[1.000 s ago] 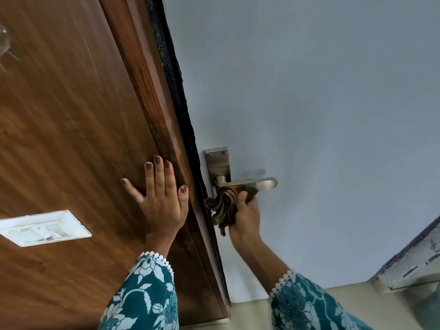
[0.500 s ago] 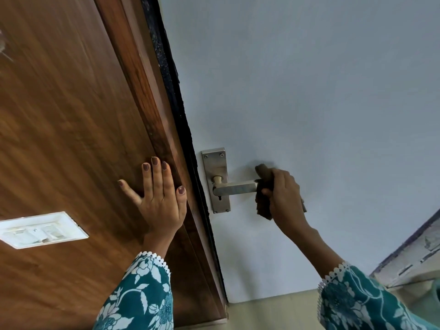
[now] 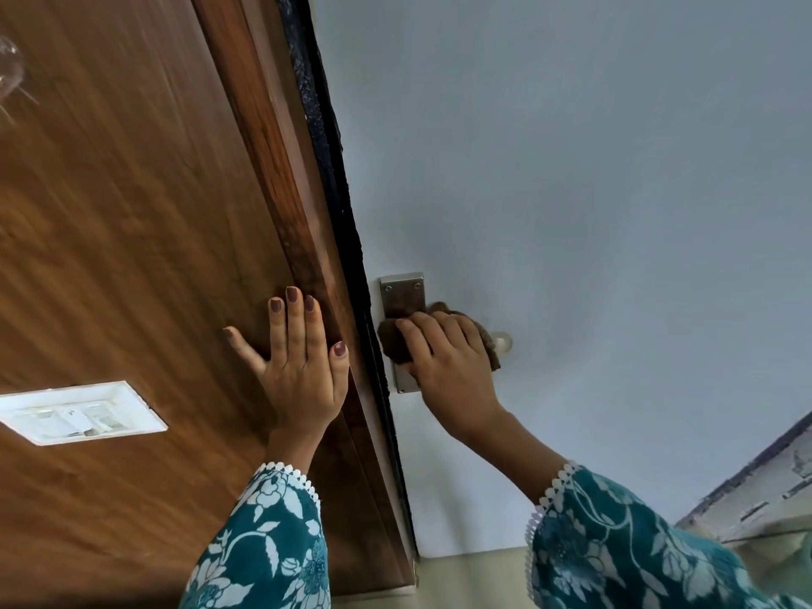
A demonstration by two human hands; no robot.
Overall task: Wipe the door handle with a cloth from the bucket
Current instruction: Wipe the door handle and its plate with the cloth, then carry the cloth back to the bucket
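A silver lever door handle [image 3: 502, 342] on a metal backplate [image 3: 403, 293] is fixed to a pale blue door. My right hand [image 3: 448, 367] grips a brown cloth [image 3: 393, 342] and presses it over the lever close to the backplate; only the lever's rounded tip shows past my fingers. My left hand [image 3: 299, 358] lies flat with fingers spread against the brown wooden frame [image 3: 281, 178], holding nothing. The bucket is out of view.
A white switch plate [image 3: 77, 413] is set into the wooden panel at the lower left. A black strip [image 3: 327, 147] runs between wood and door. A chipped white edge [image 3: 764, 490] shows at the lower right.
My right hand slid the cloth left along the lever, from its outer end to the backplate. My left hand stayed on the wood.
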